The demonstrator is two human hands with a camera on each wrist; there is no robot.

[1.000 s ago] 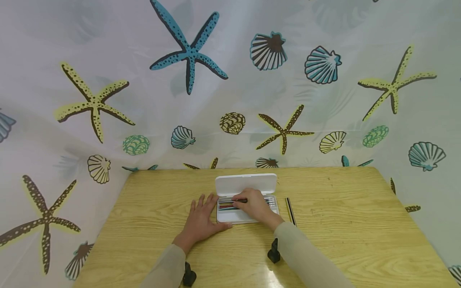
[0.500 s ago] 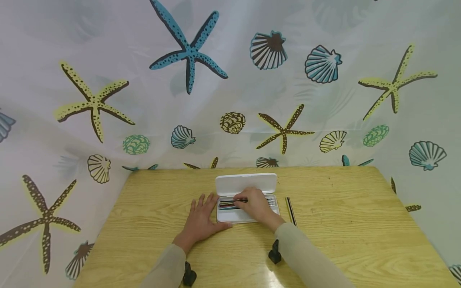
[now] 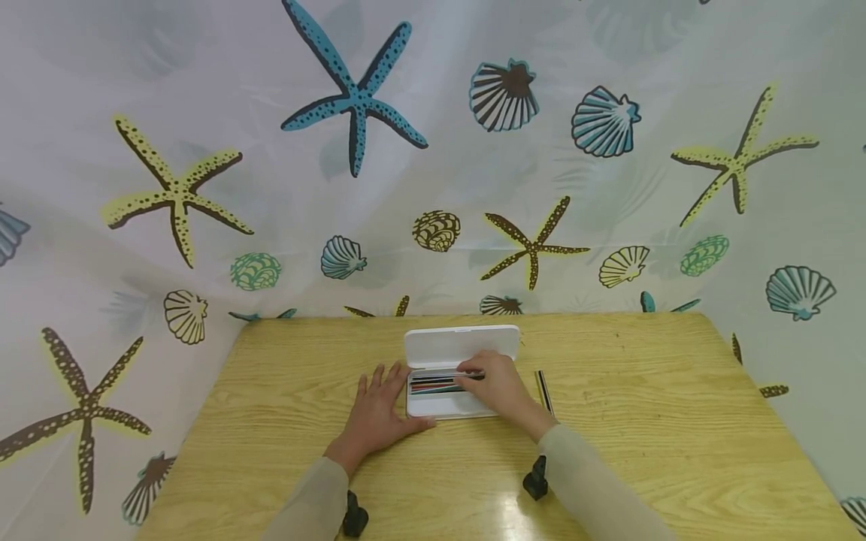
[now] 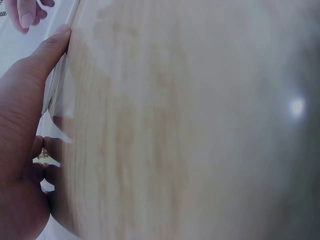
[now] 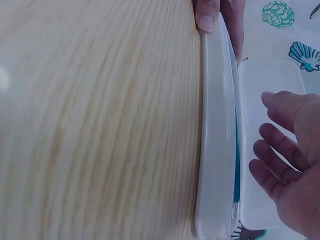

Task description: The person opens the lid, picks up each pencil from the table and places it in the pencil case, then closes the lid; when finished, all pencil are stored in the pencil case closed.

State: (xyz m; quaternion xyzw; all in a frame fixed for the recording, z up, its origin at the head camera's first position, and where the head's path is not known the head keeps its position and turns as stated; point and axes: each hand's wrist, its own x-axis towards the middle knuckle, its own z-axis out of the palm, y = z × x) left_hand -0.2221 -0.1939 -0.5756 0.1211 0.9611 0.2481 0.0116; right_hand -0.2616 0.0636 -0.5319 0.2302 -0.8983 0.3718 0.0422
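A white pencil case [image 3: 440, 406] lies on the table with its lid [image 3: 433, 349] raised at the back. Several coloured pencils [image 3: 433, 386] lie side by side in it. My left hand [image 3: 375, 417] rests spread against the case's left end, its thumb at the front corner. Over the right half of the case is my right hand [image 3: 497, 383], partly covering the pencils. In the right wrist view that hand [image 5: 300, 155] has loosely bent fingers with nothing seen between them, in front of the white lid [image 5: 257, 105].
A dark striped pencil [image 3: 544, 392] lies on the wooden table [image 3: 663, 421] to the right of the case, its near end by the right forearm. A shell and starfish patterned curtain [image 3: 406, 188] stands behind the table. Each wrist carries a small black mount [image 3: 535, 481].
My right hand has slid to the right along the case, uncovering more of the pencils at the left. The left hand and the case have stayed put.
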